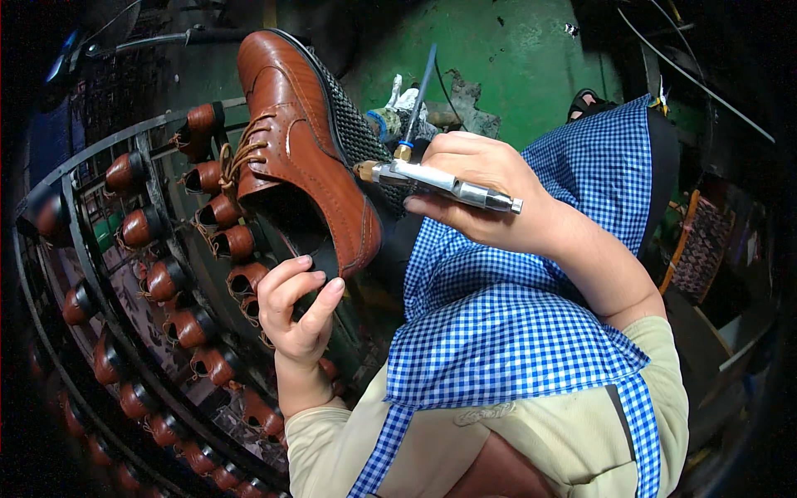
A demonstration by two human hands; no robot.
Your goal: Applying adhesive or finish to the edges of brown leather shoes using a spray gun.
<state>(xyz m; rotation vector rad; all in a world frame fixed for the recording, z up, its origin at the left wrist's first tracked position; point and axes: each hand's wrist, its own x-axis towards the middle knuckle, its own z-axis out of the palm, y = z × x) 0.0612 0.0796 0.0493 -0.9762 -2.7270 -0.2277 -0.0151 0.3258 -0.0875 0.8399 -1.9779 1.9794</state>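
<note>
A glossy reddish-brown leather lace-up shoe [278, 158] stands tilted in front of me, its toe away and its dark textured sole to the right. My right hand [481, 191] is closed around a small silver air gun [452, 184] with a brass-coloured nozzle, which points left at the sole near the heel. A blue-grey hose [422, 83] runs up from the gun. Beside the shoe's heel opening is my left hand [299, 307], fingers loosely bent and thumb apart. Its fingertips are close to the collar; whether they touch it I cannot tell. What supports the shoe is hidden.
On the left, a dark metal rack [79, 241] carries many similar brown shoes [166, 278] in rows. Green floor [490, 66] lies ahead, with a wrapped pipe fitting [398, 116] beyond the gun. A blue checked apron [515, 332] covers my lap.
</note>
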